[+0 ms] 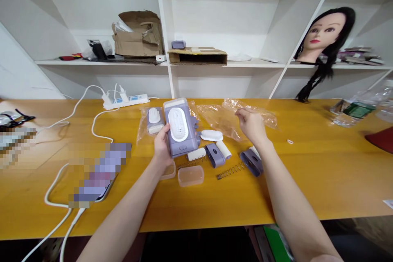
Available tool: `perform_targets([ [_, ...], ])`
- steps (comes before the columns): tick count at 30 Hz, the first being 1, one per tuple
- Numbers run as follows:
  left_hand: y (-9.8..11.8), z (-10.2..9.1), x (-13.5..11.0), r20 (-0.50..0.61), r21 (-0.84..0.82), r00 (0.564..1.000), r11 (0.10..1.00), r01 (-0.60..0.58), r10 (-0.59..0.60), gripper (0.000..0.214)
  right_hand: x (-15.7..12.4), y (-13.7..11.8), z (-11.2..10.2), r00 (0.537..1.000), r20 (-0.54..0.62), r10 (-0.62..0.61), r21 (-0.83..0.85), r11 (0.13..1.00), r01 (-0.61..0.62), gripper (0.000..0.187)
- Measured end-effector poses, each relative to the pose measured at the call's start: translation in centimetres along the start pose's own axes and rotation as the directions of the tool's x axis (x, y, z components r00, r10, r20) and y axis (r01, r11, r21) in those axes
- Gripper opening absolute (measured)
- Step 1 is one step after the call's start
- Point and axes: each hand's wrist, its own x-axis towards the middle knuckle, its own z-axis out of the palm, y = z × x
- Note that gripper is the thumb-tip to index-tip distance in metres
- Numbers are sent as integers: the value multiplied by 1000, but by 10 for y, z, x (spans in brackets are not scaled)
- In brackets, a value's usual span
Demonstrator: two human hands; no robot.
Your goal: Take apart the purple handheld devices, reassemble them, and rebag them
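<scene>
Desk [221, 208]: left thumb [166, 127] on device [188, 130], fingers probably behind

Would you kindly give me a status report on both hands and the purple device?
Left hand holding purple device. Right hand over clear plastic wrap, grip unclear. Nearby: loose spring, translucent cover.

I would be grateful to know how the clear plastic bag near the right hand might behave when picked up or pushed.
The plastic bag would probably be floppy, since it lies crumpled and wrinkled. It looks light for its size, being thin enough for the table to show through. If pushed, it might bunch up, given its loose folds.
</scene>
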Motion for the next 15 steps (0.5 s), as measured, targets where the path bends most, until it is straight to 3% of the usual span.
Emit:
perform_targets([
  [3, 0, 0, -1, 26, 5, 1000, 1000, 12, -12, 45, 0, 0, -7, 982, -187, -2, 17, 1000, 6, 31],
  [6, 0, 1, -3, 78, 24, 996, 999, 38, -40, 46, -3, -4, -14, 909, -415, 39, 41, 999, -24, 30],
  [8, 0, 1, -5, 115, 34, 991, 998, 59, -62, 46, -6, -10, -17, 865, -495, 75, 28, 997, -70, 31],
  [10, 0, -1, -6, 120, 50, 990, 997, 65, -71, 43, -9, -18, -17, 870, -489, 59, -7, 997, -72, 32],
  [13, 1, -6, -9, 96, 116, 991, 990, 78, -90, 33, -12, -32, -9, 937, -348, -17, -2, 1000, 18, 32],
  [15, 2, -8, -13, 178, 189, 969, 972, 139, -173, 27, -12, -39, -2, 967, -256, 4, 106, 994, 24, 29],
])
